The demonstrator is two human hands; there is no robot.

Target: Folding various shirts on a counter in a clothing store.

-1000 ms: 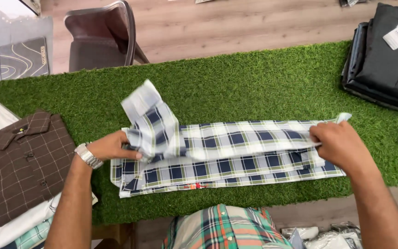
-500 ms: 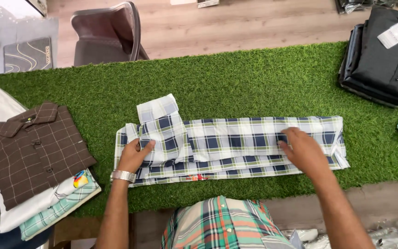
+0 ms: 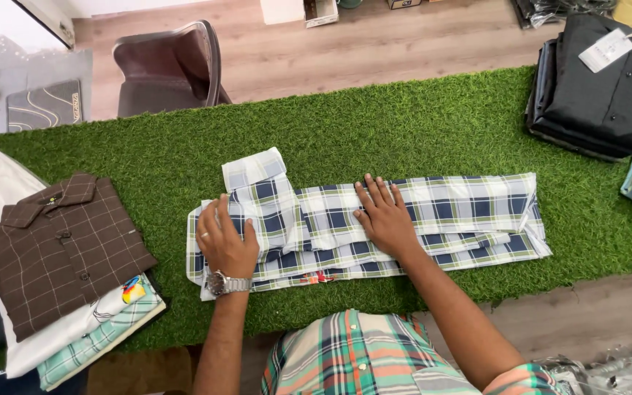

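Now, notes from beside the table:

Left grip: left hand (image 3: 227,245) lies flat, fingers spread, released and grasping nothing; palm presses the left end of the folded plaid shirt (image 3: 448,216). A wristwatch (image 3: 224,283) sits on that wrist.

Right grip: right hand (image 3: 385,216) also flat and released, fingers stretched forward, pressing the middle of the shirt, just to the right of the left grip.

Shirt: blue, white and green check, folded into a long narrow band lying across the table, under both grips and running well past the right grip to the far right.

Sleeve cuff (image 3: 254,168): a folded flap sticks out from the band, just beyond the left grip.

Table: covered in green artificial turf (image 3: 374,124).

Left of the left grip: brown checked shirt (image 3: 60,249), folded, on top of a stack of light folded garments (image 3: 89,329).

Far right of the right grip: pile of dark folded shirts (image 3: 601,88) with a paper tag.

Beyond the table: brown chair (image 3: 170,66) on wooden floor.
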